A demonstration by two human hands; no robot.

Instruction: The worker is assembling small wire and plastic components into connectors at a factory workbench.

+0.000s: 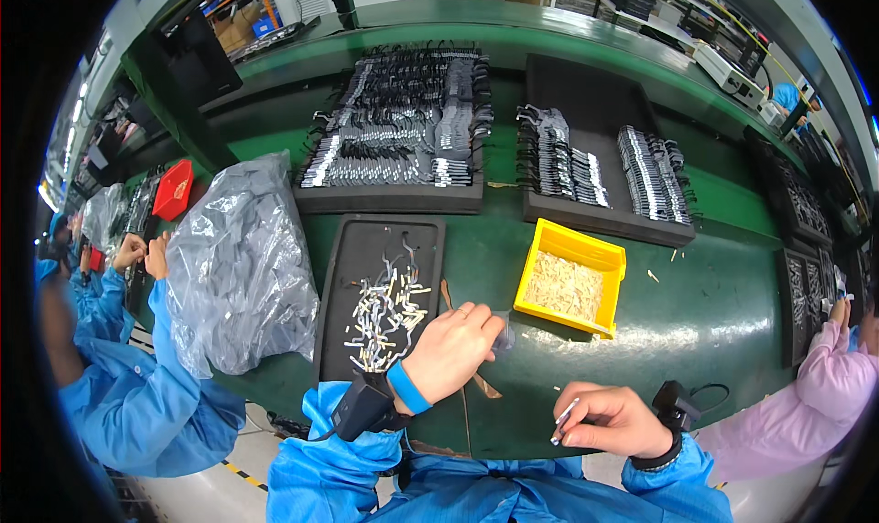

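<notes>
Fingers (586, 419) of right hand (615, 420) grip 1 thin metal strip (565, 419); left hand's unclear.

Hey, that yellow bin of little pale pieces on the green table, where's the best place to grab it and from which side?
Probably grip the yellow bin by its upright side walls, one hand on each, coming down from above. Its top is open and filled with loose pale pieces, so it should stay level. The lower front lip faces the left hand, the nearest one; the right hand holds a thin metal piece.
</notes>
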